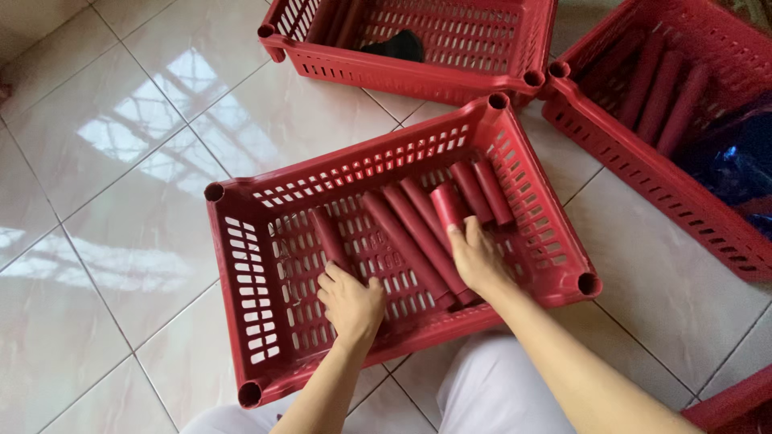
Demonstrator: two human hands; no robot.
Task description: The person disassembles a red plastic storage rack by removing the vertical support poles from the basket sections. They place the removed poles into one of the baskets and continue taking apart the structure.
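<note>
Left hand: the left hand (351, 303) lies palm down inside the near crate (241, 265), fingers curled together over the near end of a lone dark red tube (329, 237), which runs away from the fingertips across the slotted floor.
Right hand: the right hand (476, 259) has its fingers closed loosely around a short red tube (447, 206), tilted up past the fingertips with its open end showing.
Beside the right fingers: a row of long red tubes (412, 237) lies side by side, just left of and under the hand; two more tubes (482, 191) lie just beyond the fingertips, by the far right wall.
Farther off: a second red crate (418, 76) beyond the fingers holds a black object (396, 47).
Far right: a third red crate (611, 153) holds more red tubes (659, 96) and something dark blue (736, 161).
Underneath: glossy pale floor tiles (104, 201).
</note>
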